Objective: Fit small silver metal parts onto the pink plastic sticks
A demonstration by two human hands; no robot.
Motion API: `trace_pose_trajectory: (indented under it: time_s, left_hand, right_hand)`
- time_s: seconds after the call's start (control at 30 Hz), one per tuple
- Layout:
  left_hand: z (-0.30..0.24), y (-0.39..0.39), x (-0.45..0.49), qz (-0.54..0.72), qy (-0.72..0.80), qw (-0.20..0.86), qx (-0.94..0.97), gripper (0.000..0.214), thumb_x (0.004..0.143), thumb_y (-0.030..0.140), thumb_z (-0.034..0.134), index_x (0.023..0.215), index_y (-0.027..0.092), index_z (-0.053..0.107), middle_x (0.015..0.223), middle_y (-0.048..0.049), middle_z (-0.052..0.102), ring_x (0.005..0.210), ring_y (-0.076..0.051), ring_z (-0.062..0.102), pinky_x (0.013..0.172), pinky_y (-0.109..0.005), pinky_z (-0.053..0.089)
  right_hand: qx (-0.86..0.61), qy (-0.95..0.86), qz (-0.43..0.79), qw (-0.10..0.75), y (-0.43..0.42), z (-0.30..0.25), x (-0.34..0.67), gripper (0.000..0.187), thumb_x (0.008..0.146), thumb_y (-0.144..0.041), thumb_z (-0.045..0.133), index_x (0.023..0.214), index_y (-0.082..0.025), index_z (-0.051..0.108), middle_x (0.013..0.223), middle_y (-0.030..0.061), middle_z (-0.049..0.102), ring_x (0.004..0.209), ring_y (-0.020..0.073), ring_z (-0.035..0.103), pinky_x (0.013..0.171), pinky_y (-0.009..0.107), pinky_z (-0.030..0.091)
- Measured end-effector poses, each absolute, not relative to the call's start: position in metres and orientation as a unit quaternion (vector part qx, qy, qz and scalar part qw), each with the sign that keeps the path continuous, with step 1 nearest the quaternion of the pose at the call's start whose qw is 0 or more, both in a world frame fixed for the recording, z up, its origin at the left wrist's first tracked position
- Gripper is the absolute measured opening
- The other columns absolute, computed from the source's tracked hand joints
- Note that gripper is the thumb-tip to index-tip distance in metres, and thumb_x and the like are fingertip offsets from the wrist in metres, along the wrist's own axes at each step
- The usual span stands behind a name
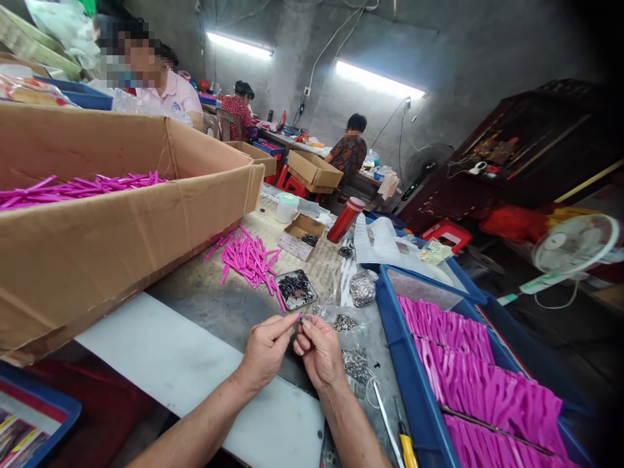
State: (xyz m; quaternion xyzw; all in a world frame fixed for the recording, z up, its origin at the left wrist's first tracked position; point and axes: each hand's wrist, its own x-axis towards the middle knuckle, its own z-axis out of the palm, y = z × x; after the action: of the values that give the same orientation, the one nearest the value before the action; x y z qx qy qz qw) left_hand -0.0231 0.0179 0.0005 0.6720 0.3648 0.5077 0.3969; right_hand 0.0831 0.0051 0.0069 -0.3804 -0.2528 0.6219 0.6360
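my l hand [266,344] and r hand [319,348] meet just on the near side of the tray [295,303], fingertips pinched, w/ a tiny pink bit [299,316] btwn them. can't tell which way its long side lies. the pink sticks [248,257] lie left of the tray, so my l hand is nearer them.

On camera I have the left hand [267,346] and right hand [320,348] over the table [190,304], a small piece [300,317] between them. Just beyond sits a tray [305,301] — a heap of sticks [247,259] to its left, then a large box [121,253] with more sticks [88,188] inside. Behind the tray stand a small box [293,247] and a tub [287,209], a flask [345,221] to their right. Bags [363,289] lie between the right hand and a bin [414,380] of strips [492,390].
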Motion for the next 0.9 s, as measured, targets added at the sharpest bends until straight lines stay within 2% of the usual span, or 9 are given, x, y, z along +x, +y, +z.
trace_pose_trajectory:
  time_s: [0.3,0.53,0.77,0.9]
  left_hand:
    - [-0.001,0.017,-0.022,0.505,0.36,0.407,0.67,0.028,0.078,0.013,0.044,0.1,0.018,0.06,0.081,-0.005,0.062,0.073,-0.014,0.056,0.066,-0.023,0.046]
    - [-0.001,0.017,-0.022,0.507,0.353,0.408,0.672,0.028,0.079,0.014,0.042,0.099,0.016,0.061,0.072,-0.0048,0.06,0.066,-0.013,0.055,0.061,-0.022,0.046]
    - [0.001,0.018,-0.023,0.503,0.363,0.39,0.68,0.028,0.078,0.013,0.042,0.098,0.017,0.062,0.066,-0.0029,0.058,0.061,-0.012,0.053,0.058,-0.022,0.044]
    - [0.0,0.018,-0.022,0.505,0.362,0.392,0.679,0.029,0.078,0.013,0.042,0.099,0.018,0.061,0.07,-0.0036,0.06,0.063,-0.012,0.054,0.059,-0.022,0.044]
  right_hand:
    - [-0.376,-0.274,0.611,0.641,0.006,0.006,0.081,0.017,0.063,-0.025,0.063,0.066,-0.014,0.051,0.05,-0.0065,0.039,0.038,0.003,0.027,0.037,0.016,0.024]
    - [-0.409,-0.341,0.531,0.659,0.007,-0.003,0.077,0.021,0.072,-0.035,0.054,0.065,-0.015,0.049,0.047,-0.0067,0.038,0.038,0.0047,0.028,0.037,0.018,0.024]
    - [-0.458,-0.399,0.469,0.641,0.009,-0.01,0.084,0.017,0.069,-0.031,0.057,0.072,-0.016,0.052,0.047,-0.0066,0.04,0.041,0.0069,0.034,0.04,0.019,0.026]
    - [-0.465,-0.402,0.467,0.635,0.009,-0.009,0.083,0.02,0.07,-0.036,0.055,0.07,-0.016,0.052,0.047,-0.0064,0.039,0.04,0.0066,0.032,0.038,0.019,0.025]
